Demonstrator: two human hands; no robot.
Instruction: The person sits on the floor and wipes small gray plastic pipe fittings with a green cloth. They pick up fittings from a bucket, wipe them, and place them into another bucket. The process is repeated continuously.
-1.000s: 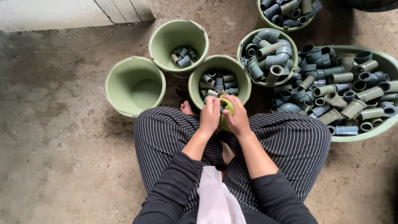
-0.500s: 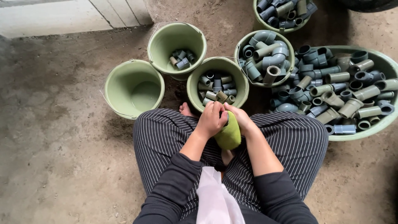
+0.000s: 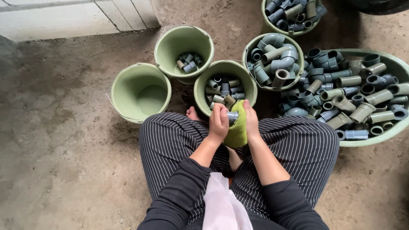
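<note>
My left hand (image 3: 219, 122) grips a short grey pipe fitting (image 3: 232, 116) just above my lap. My right hand (image 3: 250, 119) holds a green scouring pad (image 3: 237, 127) pressed against the fitting. Both hands hover at the near rim of a green bucket (image 3: 203, 82) that holds several grey fittings. My striped trouser legs lie under the hands.
An empty green bucket (image 3: 140, 90) stands to the left and another bucket (image 3: 172, 44) with a few fittings behind. To the right, a fuller bucket (image 3: 272, 57) and a wide green basin (image 3: 395, 68) are piled with grey pipe fittings. Bare concrete floor lies left.
The hands have shifted slightly; the green pad now hangs lower beside the fitting, and the fitting shows between the hands.
</note>
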